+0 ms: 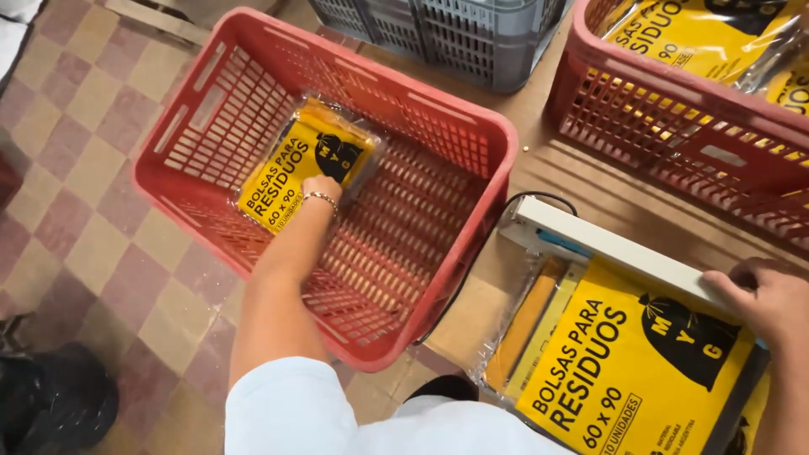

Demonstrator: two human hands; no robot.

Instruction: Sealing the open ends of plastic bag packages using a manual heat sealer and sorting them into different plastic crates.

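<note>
The left hand reaches down into the red crate, fingers curled closed on the near edge of a yellow packet that lies against the crate's slatted floor. The right hand lies flat, fingers together, on the far end of the white sealer arm, pressing it rather than gripping; under that arm lies a second yellow packet, just beside the right hand's wrist.

The packet in the crate could well slip: its clear wrap is glossy and loose at the edges, and the left hand has it only by one side, so it may slide out or land skewed against the crate wall. With the view turned towards the crate, the right hand works unwatched (it sits on the sealer arm itself), and a finger could stray to the sealing edge, or the second packet could shift under the arm and come out wrinkled. A black cable runs between crate and sealer and could snag on the crate.

The held packet is flat and rectangular, bright yellow with black printing and a black bag-shaped figure, wrapped in crinkled transparent film. Beyond the right hand, another red crate holds more such packets, and a grey crate stands past both.
</note>
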